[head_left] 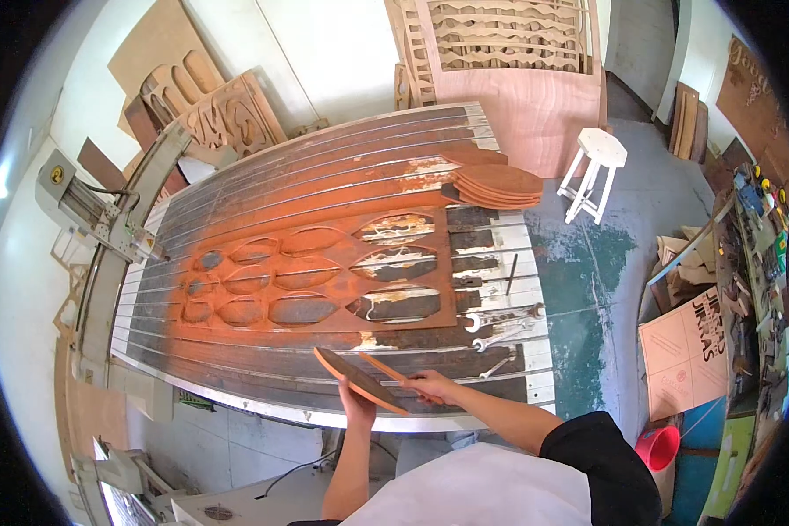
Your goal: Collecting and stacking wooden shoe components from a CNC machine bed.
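Note:
My left hand [357, 407] is closed round the lower edge of an oval wooden board [346, 372], which is tilted above the near side of the slatted machine bed [263, 362]. In my right hand [428, 386] is a thin orange-brown stick [380, 366], its far end close to the board's upper face. Whether the stick touches the board I cannot tell. Beyond my hands lies a wooden panel [445, 272] with several oval and pointed cut-outs, covered in reddish dust. A stack of oval boards [498, 184] rests at the bed's far right.
Wrenches [500, 336] lie on the bed's right end. A machine gantry [118, 223] spans its left end. A white stool [602, 151] stands beyond on the right, with a cardboard box [685, 355] and a red bucket [657, 449] nearer. Cut wooden panels [228, 114] lean on the wall.

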A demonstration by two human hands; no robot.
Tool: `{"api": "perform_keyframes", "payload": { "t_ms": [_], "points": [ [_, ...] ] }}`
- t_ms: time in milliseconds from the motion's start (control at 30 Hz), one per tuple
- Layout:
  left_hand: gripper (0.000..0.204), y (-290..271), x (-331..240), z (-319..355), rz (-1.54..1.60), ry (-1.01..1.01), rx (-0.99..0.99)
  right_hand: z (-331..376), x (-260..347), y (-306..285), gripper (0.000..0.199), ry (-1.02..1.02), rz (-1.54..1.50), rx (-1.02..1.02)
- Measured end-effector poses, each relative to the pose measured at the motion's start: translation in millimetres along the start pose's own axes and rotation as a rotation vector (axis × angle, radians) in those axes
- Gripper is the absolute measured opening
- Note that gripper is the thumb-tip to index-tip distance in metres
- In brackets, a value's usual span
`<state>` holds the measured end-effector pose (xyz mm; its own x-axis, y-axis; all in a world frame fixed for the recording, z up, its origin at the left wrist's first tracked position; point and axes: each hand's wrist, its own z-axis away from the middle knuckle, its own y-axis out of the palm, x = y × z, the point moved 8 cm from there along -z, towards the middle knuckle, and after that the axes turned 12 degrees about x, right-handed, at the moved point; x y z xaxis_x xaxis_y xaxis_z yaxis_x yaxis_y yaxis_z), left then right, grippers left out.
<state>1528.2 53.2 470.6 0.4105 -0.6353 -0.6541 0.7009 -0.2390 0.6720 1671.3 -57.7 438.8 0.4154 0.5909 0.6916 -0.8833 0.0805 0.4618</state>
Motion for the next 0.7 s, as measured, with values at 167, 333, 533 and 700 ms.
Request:
{"api": "perform_keyframes", "payload": {
  "t_ms": [167,333,533,700],
  "points": [
    [0.063,-35.2,47.6,1.4,-0.044,-0.439,-0.244,27.3,-13.2,-7.1,0.064,-0.144,0.025,-0.053],
    [0.053,0.6,63.0,-13.9,-0.136,-0.271,0.046,55.9,-31.3,-31.4,0.072,-0.035,-0.085,-0.110],
    [0.063,24.9,93.9,7.9,0.072,-0.243,0.023,84.8,-51.1,-54.2,0.051,-0.080,-0.178,-0.176],
    [0.078,135.6,126.0,35.0,0.141,-0.027,0.217,154.5,-34.7,-96.0,0.060,-0.364,-0.267,-0.093]
  ]
}}
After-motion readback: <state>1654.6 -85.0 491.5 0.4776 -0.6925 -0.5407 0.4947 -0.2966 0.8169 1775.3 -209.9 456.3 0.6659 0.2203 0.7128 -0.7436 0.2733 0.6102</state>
